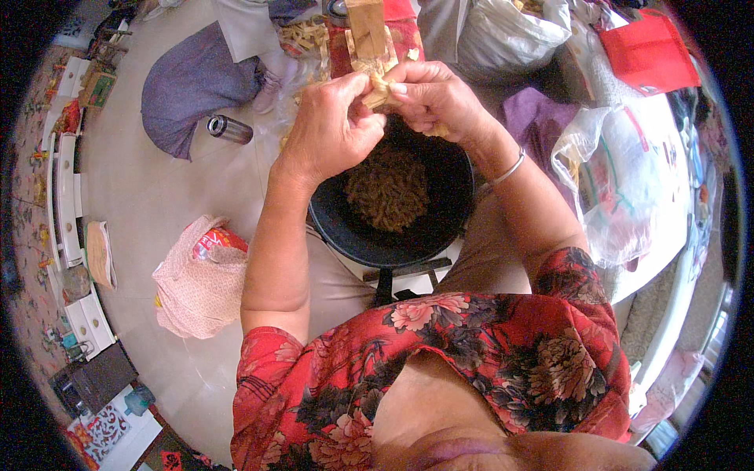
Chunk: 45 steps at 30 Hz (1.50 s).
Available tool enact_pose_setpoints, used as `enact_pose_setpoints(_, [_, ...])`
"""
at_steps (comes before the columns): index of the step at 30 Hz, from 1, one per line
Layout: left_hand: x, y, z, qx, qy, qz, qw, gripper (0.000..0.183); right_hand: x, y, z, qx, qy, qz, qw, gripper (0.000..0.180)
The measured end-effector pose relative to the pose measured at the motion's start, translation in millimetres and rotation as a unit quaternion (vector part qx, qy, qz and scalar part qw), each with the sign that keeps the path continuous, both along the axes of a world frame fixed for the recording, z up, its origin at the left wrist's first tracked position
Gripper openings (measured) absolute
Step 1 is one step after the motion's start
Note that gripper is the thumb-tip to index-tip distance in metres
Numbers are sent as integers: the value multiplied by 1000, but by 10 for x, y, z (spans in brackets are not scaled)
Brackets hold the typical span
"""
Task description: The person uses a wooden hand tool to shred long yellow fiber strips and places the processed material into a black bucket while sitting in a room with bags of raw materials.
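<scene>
A pale yellow, folded strip of material (380,91) is pinched between the fingertips of my left hand (341,120) and my right hand (439,100). What it is made of is hard to tell. More of the same yellow material shows under my right palm. Below both hands, a black frying pan (330,221) rests at my lap, its handle pointing towards me. A heap of brown, shredded-looking filling (389,188) lies in the pan. Just beyond my fingers stands a wooden block (366,29) with yellow pieces around its base.
A dark tumbler (230,129) lies on the tiled floor at the left, near another person's foot (268,91). A pink cloth bag (197,294) is beside my left arm. White plastic sacks (512,41) and a clear plastic bag (624,194) are at the right.
</scene>
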<state>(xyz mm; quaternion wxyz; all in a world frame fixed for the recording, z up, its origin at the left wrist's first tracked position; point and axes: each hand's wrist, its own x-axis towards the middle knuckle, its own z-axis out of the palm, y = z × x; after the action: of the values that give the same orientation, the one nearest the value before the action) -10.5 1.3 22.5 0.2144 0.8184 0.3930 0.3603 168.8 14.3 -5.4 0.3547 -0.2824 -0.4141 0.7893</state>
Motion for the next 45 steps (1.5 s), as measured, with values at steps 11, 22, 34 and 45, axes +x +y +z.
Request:
enact_pose_setpoints(11, [-131,-45,23,-443,-522,-179,707,29,276,17,376,214,-93,-59,971,13])
enact_pose_setpoints(22, [-48,14,-100,-53,82,-35,995,17,127,46,37,253,-233,-51,938,14])
enact_pose_setpoints(34, [16,607,-442,-63,71,168,981,22,24,565,-201,381,-427,-267,775,19])
enact_pose_setpoints(45, [-67,688,-628,-153,68,195,966,25,-1,723,-412,352,-623,-224,661,25])
